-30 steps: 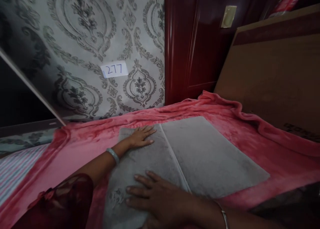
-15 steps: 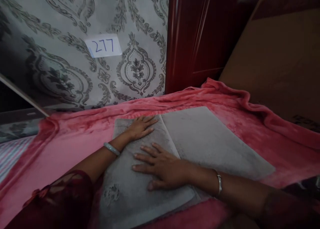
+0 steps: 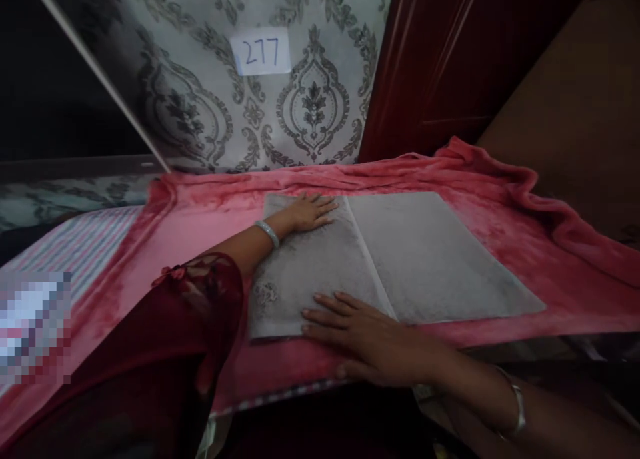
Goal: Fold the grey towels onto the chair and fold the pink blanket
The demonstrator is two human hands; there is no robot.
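Observation:
A grey plush cloth (image 3: pixel 440 265) lies flat, its left part (image 3: pixel 310 265) folded over so that a straight pale edge runs down the middle. Near the front left corner of that folded part is a small dark motif. My left hand (image 3: pixel 313 212) rests palm down at the far end of the folded layer, fingers stretched out. My right hand (image 3: pixel 370 339) is at the near edge, fingers apart and tips over the cloth. I cannot tell how firmly it touches. Neither hand grips anything.
Under the cloth spreads a pink plush blanket (image 3: pixel 200 232), bunched at the back. Striped bedding (image 3: pixel 95 245) shows on the left. Behind stand a patterned wall with a paper marked 277 (image 3: pixel 263 51), a dark red door panel (image 3: pixel 430 65) and a large brown box (image 3: pixel 570 99).
My right hand has moved from the middle of the folded layer to its near edge. My left hand stays at the far end. The view has shifted, showing more on the left.

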